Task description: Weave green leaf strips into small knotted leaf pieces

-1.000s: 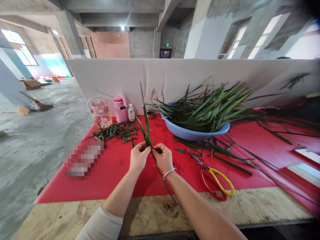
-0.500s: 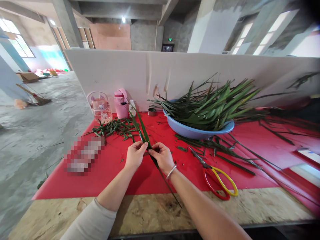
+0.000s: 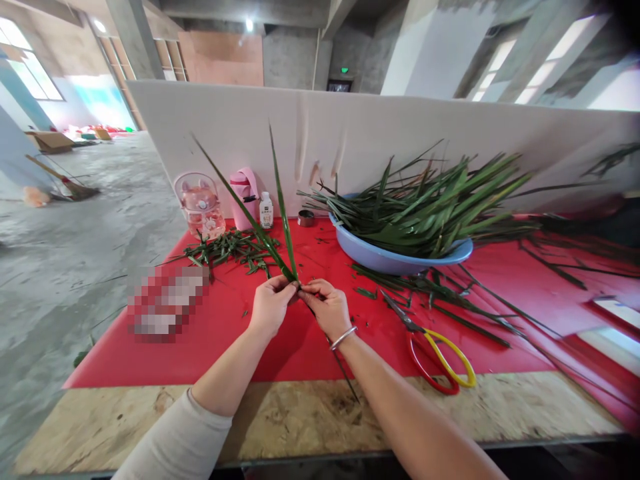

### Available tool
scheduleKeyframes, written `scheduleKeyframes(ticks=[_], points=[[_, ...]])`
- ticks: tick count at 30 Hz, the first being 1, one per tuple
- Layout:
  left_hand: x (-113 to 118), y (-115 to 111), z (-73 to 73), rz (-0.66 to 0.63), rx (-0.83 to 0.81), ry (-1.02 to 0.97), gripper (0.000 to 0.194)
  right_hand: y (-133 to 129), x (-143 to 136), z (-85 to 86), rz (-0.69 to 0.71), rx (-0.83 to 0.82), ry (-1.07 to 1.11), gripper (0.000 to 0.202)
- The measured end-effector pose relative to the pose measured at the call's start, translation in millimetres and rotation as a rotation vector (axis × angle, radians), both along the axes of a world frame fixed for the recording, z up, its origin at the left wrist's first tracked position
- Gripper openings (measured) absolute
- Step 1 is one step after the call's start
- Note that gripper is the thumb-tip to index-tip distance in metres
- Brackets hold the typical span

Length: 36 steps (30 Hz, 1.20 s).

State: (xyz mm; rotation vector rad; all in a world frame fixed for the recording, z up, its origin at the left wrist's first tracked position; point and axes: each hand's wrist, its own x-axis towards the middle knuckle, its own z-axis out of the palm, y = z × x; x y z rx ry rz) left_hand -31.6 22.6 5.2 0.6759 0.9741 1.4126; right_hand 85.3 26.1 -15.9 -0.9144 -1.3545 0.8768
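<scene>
A long green leaf (image 3: 283,203) is split into two blades that spread up and away in a V. At the base of the V, my left hand (image 3: 273,304) pinches it between thumb and fingers. Right beside it my right hand (image 3: 326,308), with a silver bangle at the wrist, pinches the same spot, so the fingertips almost touch. A thin dark stem runs down below my right hand toward the table's front edge. Scissors (image 3: 425,343) with one red and one yellow handle lie to the right of my hands.
A blue basin (image 3: 395,262) heaped with long leaves stands behind right. Cut leaf pieces (image 3: 233,249) lie behind left, near a clear pink bottle (image 3: 204,212), a pink cup (image 3: 243,203), a small white bottle (image 3: 266,212) and a small round tin (image 3: 305,218). A white panel (image 3: 240,127) rises behind.
The two leaf blades have opened into a wide V, their tips now well above the bottles. Both hands stay close together, their fingertips slightly shifted. The view has moved a little.
</scene>
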Motion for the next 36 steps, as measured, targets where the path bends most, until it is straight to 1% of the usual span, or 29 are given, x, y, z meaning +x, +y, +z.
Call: scheduleKeyframes(ticks=[4, 6, 9, 11, 13, 15, 19, 21, 23, 25, 26, 29, 31, 34, 36], points=[[0, -2, 2.3, 0.049, -0.053, -0.031, 0.034, -2, 0, 2.5, -0.003, 0.075, -0.123, 0.008], [1, -2, 2.2, 0.061, -0.057, -0.035, 0.036, -3, 0, 2.7, 0.002, 0.090, -0.146, 0.009], [2, -2, 1.5, 0.080, -0.048, -0.033, 0.034, -4, 0, 3.5, 0.030, 0.054, -0.144, 0.009], [3, -2, 1.2, 0.092, -0.040, -0.027, 0.032, -5, 0, 4.8, 0.047, -0.005, -0.131, 0.012], [3, -3, 1.1, 0.097, -0.025, -0.013, 0.031, -5, -1, 6.0, 0.066, -0.089, -0.076, 0.016], [3, -3, 1.2, 0.076, 0.011, 0.004, 0.031, -4, -1, 6.6, 0.093, -0.197, 0.030, 0.020], [0, -6, 0.5, -0.030, 0.123, 0.036, 0.033, 0, -1, 6.2, 0.169, -0.417, 0.286, 0.025], [-3, -5, -1.6, -0.024, 0.137, 0.083, 0.032, 0, -1, 6.8, 0.203, -0.486, 0.393, 0.026], [-6, -3, -4.3, 0.025, 0.132, 0.104, 0.030, 0, 0, 8.4, 0.252, -0.568, 0.496, 0.028], [-7, -2, -6.0, 0.038, 0.126, 0.055, 0.031, -1, 1, 10.0, 0.327, -0.654, 0.616, 0.030], [-6, -2, -6.1, 0.007, 0.116, 0.015, 0.032, -2, 1, 10.5, 0.371, -0.681, 0.671, 0.031], [-1, -5, -2.7, -0.163, 0.048, -0.102, 0.036, -4, 0, 9.5, 0.485, -0.680, 0.760, 0.027], [2, -8, 0.6, -0.227, -0.005, -0.147, 0.038, -5, -3, 7.3, 0.526, -0.665, 0.758, 0.023], [2, -10, 2.7, -0.218, -0.036, -0.152, 0.037, -6, -7, 4.5, 0.545, -0.685, 0.734, 0.023], [0, -7, 0.7, -0.186, -0.025, -0.135, 0.032, -6, -7, 4.6, 0.546, -0.685, 0.672, 0.026]])
